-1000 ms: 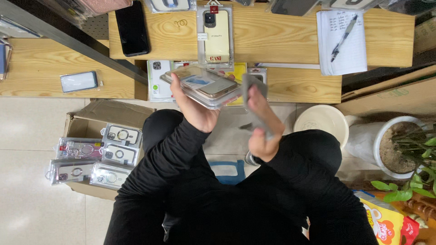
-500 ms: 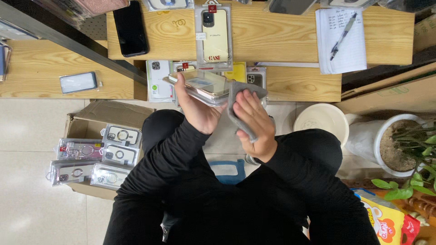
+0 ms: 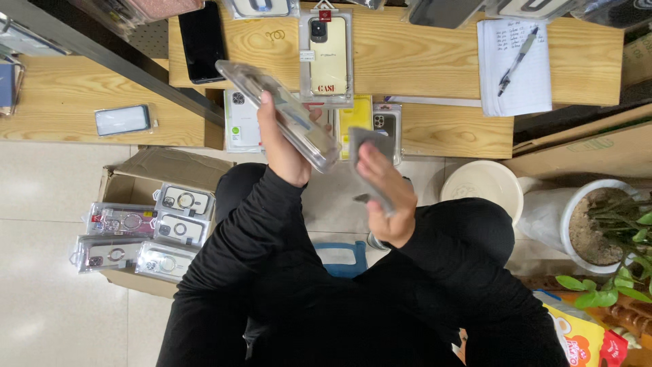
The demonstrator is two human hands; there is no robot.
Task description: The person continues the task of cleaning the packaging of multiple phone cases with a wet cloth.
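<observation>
Head view, left hand [image 3: 282, 146] fingers gripping glossy clear plastic rectangular phone-case pack [image 3: 278, 112], long axis tilted up-left, right hand [image 3: 384, 194] fingers clenched on soft grey cloth [image 3: 370, 139], pale wooden surface [image 3: 435, 47] beyond.

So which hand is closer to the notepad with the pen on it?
Right. The right hand holding a grey cloth is below-left of the notepad; the left hand is farther left.

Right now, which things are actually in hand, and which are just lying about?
In hand:
left hand: clear packaged phone case
right hand: grey cloth

Lying about:
black phone
notepad with pen
box of packaged cases
potted plant
</observation>
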